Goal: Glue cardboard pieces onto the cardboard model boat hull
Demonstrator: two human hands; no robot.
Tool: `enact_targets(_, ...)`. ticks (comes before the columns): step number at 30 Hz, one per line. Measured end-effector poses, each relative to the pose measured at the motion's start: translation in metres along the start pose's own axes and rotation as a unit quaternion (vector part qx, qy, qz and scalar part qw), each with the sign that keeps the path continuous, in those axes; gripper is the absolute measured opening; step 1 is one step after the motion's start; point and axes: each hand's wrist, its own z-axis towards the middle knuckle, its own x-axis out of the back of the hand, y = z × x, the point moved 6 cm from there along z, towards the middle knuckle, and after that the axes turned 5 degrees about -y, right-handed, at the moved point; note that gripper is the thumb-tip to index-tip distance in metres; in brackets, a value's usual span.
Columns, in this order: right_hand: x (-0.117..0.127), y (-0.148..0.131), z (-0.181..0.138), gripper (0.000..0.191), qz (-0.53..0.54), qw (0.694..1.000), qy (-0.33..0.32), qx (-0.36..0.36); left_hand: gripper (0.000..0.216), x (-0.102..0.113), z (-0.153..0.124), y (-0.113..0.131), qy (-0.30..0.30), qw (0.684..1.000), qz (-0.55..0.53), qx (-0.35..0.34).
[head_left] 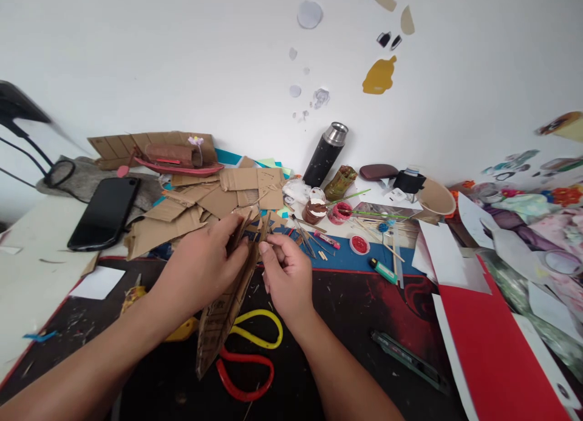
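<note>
My left hand [207, 260] is closed on the top end of a long brown cardboard piece [223, 314] that hangs down over the dark mat. My right hand [285, 275] sits beside it to the right, thumb and fingers pinched at the cardboard's upper edge, holding a thin stick or sliver that I cannot make out clearly. Under the cardboard lie scissors [248, 354] with one yellow and one red handle loop.
Cardboard scraps [214, 199] are heaped behind my hands. A black phone [105, 213] lies far left. A black flask [325, 154], small paint pots [339, 212], sticks, a green glue stick [382, 270], a utility knife [410, 360] and red paper [492, 342] fill the right.
</note>
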Motion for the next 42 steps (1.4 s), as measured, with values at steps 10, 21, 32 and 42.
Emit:
enact_targets(10, -0.001, -0.003, -0.001, 0.025, -0.014, 1.000, -0.006, 0.015, 0.029, -0.002, -0.003, 0.001, 0.001, 0.999, 0.049, -0.007)
enact_targets(21, 0.001, -0.012, -0.001, 0.013, -0.154, 0.987, 0.017, 0.048, 0.034, -0.007, -0.015, 0.021, 0.042, 0.991, 0.115, -0.046)
enact_targets(32, -0.006, -0.012, -0.004, 0.013, -0.182, 0.982, -0.010, 0.050, 0.037, -0.001, -0.008, 0.014, 0.015, 1.000, -0.017, -0.018)
enact_targets(42, -0.008, -0.006, -0.002, 0.010, -0.138, 0.989, -0.012, 0.051, 0.041, -0.003, -0.004, 0.009, 0.015, 0.994, -0.110, -0.008)
